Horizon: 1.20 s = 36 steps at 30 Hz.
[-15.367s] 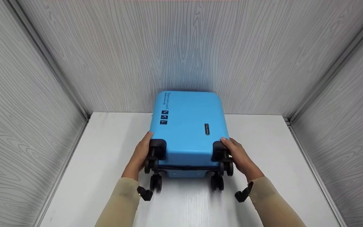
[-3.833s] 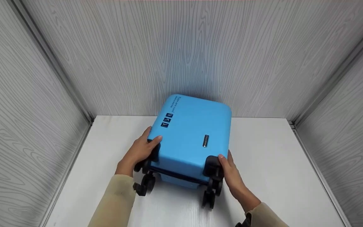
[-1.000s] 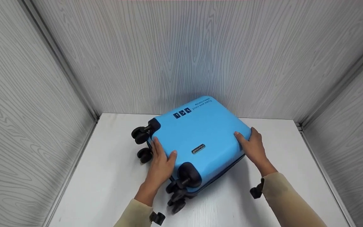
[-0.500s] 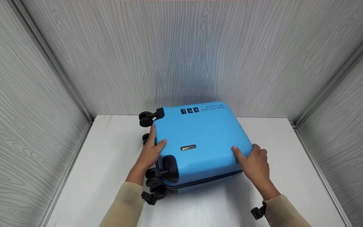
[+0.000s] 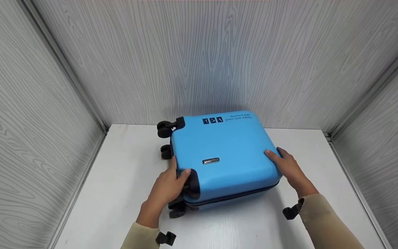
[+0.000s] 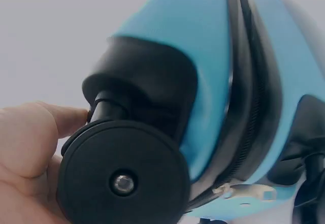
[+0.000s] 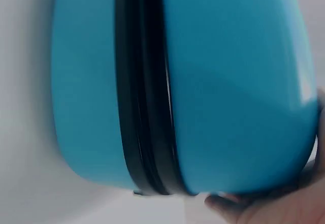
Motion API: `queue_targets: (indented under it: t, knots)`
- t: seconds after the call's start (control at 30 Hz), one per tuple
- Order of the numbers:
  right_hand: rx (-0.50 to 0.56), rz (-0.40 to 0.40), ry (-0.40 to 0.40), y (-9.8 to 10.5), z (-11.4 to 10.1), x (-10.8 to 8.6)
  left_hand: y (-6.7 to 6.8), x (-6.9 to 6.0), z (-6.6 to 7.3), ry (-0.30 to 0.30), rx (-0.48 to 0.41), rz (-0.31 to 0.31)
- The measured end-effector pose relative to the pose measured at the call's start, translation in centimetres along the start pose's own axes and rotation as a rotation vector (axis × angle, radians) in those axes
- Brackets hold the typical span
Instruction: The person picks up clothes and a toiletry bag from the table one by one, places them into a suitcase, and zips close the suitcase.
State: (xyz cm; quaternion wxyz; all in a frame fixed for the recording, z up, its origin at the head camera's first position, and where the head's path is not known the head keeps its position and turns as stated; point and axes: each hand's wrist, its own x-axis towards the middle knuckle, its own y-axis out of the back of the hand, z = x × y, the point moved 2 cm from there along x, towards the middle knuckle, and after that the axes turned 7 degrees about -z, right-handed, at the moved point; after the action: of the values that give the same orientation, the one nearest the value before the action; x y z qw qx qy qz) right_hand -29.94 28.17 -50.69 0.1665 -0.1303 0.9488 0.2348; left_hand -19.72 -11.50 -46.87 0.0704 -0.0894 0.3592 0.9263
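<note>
A light-blue hard-shell suitcase (image 5: pixel 230 145) lies flat, its wheel end to the left and slightly angled. My left hand (image 5: pixel 166 188) grips its near-left corner, thumb on the black corner guard (image 5: pixel 193 185) and fingers down the wheel side. In the left wrist view a black wheel (image 6: pixel 122 178) hides part of that hand. At the near-right corner my right hand (image 5: pixel 290 169) holds the case, thumb on the top face and fingers along the right side. A dark zipper seam (image 7: pixel 147 92) runs round the shell in the right wrist view.
The case lies on a white surface (image 5: pixel 126 162), close to the grey wood-grain back wall (image 5: pixel 199 62). Similar panels rise at the left (image 5: pixel 22 138) and right (image 5: pixel 392 138). Two far-side wheels (image 5: pixel 164 129) stick out leftward.
Over the longer span the suitcase has turned clockwise, its wheels going from facing me to facing left. Within the last half second my left hand slid nearer, onto the corner guard.
</note>
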Motion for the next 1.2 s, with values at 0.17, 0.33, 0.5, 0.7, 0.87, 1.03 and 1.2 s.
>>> queue_targets:
  t: [0.17,0.33,0.5,0.7,0.87,1.03,1.2]
  knots:
    - [0.107,-0.047,0.019,-0.4,0.3,0.2,-0.1,0.2,-0.9,-0.028,0.001,0.026]
    - [0.107,-0.002,0.018,-1.8,0.5,-1.2,0.8,1.5,-2.1,-0.042,-0.005,0.033]
    - [0.075,0.078,-0.009,-3.0,0.7,-3.0,2.0,3.3,-2.8,-0.085,-0.018,-0.005]
    - [0.014,0.116,-0.034,-3.9,0.5,-3.9,3.2,5.0,-3.3,-0.108,-0.012,-0.048]
    - [0.009,0.119,-0.024,-3.7,0.4,-3.5,3.2,5.4,-3.3,-0.124,-0.020,-0.048]
    - [0.023,0.113,-0.008,-3.6,0.7,-3.1,3.0,5.2,-3.7,-0.138,-0.080,-0.033]
    - [-0.056,0.138,0.011,-3.9,0.8,-3.6,2.7,5.3,-5.6,-0.162,-0.326,-0.002]
